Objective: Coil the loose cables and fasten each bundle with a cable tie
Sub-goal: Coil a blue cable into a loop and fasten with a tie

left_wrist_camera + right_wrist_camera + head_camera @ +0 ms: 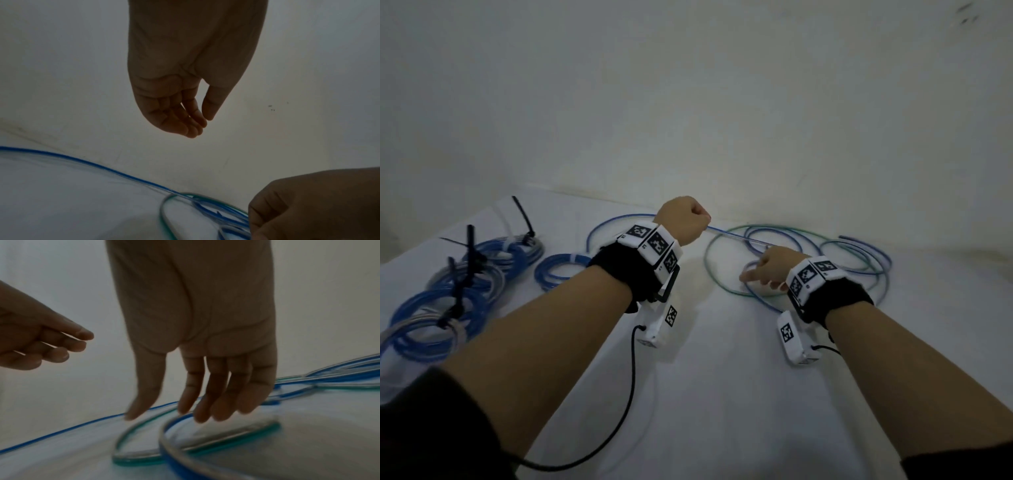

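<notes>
Loose blue and green cables [808, 246] lie in overlapping loops on the white table [722, 394], right of centre. My right hand [760, 274] reaches down onto the near-left part of these loops. Its fingers [195, 394] are straight, tips at a blue loop [174, 451] and a green loop [139, 462], gripping nothing. My left hand [683, 219] hovers above the table, to the left and farther back. In the left wrist view its fingers [185, 113] are loosely curled and empty. A long blue strand [82, 162] runs on the table beneath it.
Several tied blue and grey coils [458, 274] with black cable ties [470, 246] lie at the left edge. A small blue coil [558, 270] sits beside my left forearm. A pale wall [722, 102] rises right behind the table.
</notes>
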Action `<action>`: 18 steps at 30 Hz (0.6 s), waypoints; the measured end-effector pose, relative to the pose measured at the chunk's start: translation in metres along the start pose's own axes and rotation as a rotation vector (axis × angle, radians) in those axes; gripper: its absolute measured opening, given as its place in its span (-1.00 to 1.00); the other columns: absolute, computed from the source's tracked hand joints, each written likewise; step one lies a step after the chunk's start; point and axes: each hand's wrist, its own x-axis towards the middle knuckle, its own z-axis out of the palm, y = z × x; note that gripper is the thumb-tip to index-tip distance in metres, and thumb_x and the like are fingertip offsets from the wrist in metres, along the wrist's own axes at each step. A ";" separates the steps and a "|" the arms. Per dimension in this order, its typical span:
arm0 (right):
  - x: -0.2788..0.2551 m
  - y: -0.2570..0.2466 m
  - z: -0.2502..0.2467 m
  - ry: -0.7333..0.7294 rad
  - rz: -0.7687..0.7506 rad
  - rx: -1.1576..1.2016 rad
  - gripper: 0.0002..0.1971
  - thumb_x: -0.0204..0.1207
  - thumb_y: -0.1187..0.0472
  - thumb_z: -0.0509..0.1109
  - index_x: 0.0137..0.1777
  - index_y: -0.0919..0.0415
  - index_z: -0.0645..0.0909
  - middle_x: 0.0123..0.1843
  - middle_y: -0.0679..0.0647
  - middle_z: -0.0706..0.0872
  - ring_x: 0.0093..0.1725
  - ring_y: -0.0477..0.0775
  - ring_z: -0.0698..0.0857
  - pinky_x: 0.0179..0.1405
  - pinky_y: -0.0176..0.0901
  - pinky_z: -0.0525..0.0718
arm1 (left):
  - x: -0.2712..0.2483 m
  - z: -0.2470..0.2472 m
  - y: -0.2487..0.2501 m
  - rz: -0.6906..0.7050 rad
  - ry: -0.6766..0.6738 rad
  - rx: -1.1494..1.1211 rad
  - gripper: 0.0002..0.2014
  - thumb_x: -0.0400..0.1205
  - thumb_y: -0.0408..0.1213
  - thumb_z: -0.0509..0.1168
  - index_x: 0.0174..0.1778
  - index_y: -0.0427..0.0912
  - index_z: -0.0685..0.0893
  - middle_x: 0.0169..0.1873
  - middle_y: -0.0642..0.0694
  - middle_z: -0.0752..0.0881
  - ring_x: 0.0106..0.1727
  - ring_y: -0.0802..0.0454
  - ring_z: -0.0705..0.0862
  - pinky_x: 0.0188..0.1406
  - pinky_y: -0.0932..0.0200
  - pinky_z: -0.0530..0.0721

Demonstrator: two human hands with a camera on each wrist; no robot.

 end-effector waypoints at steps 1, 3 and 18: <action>-0.006 0.008 0.000 -0.054 -0.022 -0.012 -0.54 0.39 -0.13 0.51 -0.10 0.34 0.74 -0.20 0.15 0.73 -0.22 0.09 0.66 -0.36 -0.23 0.59 | 0.002 0.010 0.003 0.002 -0.028 0.006 -0.80 0.57 -0.35 0.23 -0.38 -0.10 0.55 -0.06 -0.26 0.77 0.03 -0.17 0.72 0.09 -0.02 0.70; -0.014 0.019 0.002 -0.118 -0.079 -0.038 -0.67 0.32 -0.08 0.58 -0.19 0.21 0.72 -0.30 0.05 0.70 -0.30 0.00 0.62 -0.36 -0.22 0.56 | 0.005 0.028 0.010 0.004 -0.068 0.018 -0.85 0.58 -0.34 0.24 -0.32 -0.12 0.57 -0.04 -0.26 0.76 0.04 -0.16 0.71 0.12 -0.04 0.69; -0.050 0.080 -0.017 0.220 -0.324 0.335 -0.91 0.52 0.16 0.42 -0.11 0.17 0.67 -0.39 -0.05 0.67 -0.41 -0.15 0.58 -0.32 -0.31 0.54 | -0.008 0.094 0.036 0.292 -0.442 0.482 -0.77 0.68 -0.20 0.18 0.09 -0.23 0.65 0.10 -0.17 0.70 0.14 -0.08 0.61 0.16 0.10 0.48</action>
